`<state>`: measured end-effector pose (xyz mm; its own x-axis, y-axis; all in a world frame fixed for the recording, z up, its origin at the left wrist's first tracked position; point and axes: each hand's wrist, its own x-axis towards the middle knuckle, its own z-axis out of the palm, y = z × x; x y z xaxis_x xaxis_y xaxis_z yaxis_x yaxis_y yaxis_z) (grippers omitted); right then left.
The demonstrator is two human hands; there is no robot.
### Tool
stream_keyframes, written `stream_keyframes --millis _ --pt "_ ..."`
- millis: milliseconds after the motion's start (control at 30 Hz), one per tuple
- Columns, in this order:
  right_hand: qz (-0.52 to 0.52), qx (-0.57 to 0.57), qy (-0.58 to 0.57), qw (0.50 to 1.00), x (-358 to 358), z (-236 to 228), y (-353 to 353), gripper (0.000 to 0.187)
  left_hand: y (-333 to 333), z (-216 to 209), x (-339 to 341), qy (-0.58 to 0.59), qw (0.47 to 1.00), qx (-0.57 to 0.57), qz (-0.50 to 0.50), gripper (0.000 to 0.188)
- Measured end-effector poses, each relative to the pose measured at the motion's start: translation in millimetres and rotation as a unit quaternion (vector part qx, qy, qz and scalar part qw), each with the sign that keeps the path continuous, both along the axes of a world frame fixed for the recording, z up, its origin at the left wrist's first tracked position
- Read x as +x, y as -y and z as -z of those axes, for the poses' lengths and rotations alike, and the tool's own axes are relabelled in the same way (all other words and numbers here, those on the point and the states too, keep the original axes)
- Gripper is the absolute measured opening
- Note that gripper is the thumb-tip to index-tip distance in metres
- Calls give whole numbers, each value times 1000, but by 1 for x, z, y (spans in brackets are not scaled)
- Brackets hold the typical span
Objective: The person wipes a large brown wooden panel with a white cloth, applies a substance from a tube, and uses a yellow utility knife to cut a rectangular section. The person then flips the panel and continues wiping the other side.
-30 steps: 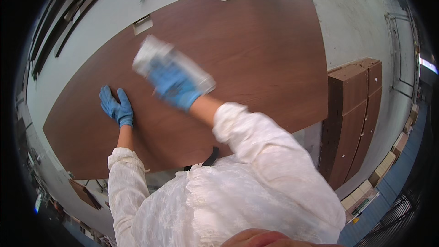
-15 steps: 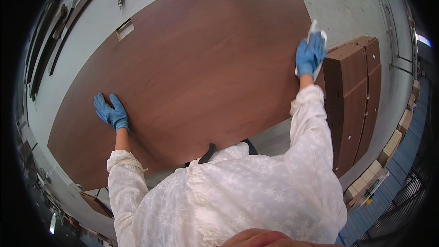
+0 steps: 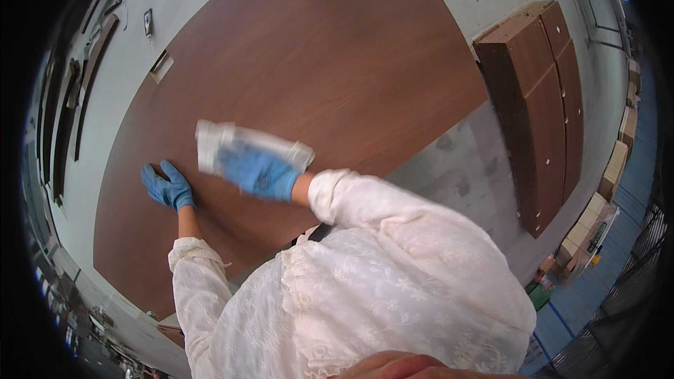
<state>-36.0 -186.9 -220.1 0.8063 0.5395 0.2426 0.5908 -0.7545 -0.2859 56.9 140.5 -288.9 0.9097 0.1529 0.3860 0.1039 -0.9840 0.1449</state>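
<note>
A large reddish-brown wood-grain panel (image 3: 337,63) lies flat in front of me, with two rectangular cutouts along its far left edge. My left hand (image 3: 168,186), in a blue glove, rests on the panel's left part with the fingers stretched out and thumb apart; it holds nothing. In the blue glove of my right hand (image 3: 258,170) is a white folded cloth (image 3: 210,142), against the panel's surface just right of my left hand. Motion smears the right hand's fingers and the cloth.
Stacked brown panels (image 3: 537,112) stand at the right of the grey-white worktable (image 3: 460,168). Dark brown strips (image 3: 95,77) and a small tube-like item (image 3: 148,22) lie at the far left. Pale blocks (image 3: 586,228) line the blue surface beyond the right edge.
My right hand has swept the cloth from the panel's right edge leftward, close to my left hand. The left hand still rests on the panel. The whole view has shifted and turned.
</note>
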Motion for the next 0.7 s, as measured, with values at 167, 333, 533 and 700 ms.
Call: stream_keyframes --millis 167,333,533,700 --pt "18 15 -21 999 -57 19 35 58 -4 1 -2 -6 1000 12 -7 65" --pt "402 -176 -62 896 -79 24 278 55 -2 0 0 -37 999 -4 -30 67" --pt "580 -171 46 795 -114 42 444 55 -3 4 3 -1 999 33 -15 65" --pt "494 -58 43 866 -111 43 312 58 -4 3 3 -6 999 47 -17 63"
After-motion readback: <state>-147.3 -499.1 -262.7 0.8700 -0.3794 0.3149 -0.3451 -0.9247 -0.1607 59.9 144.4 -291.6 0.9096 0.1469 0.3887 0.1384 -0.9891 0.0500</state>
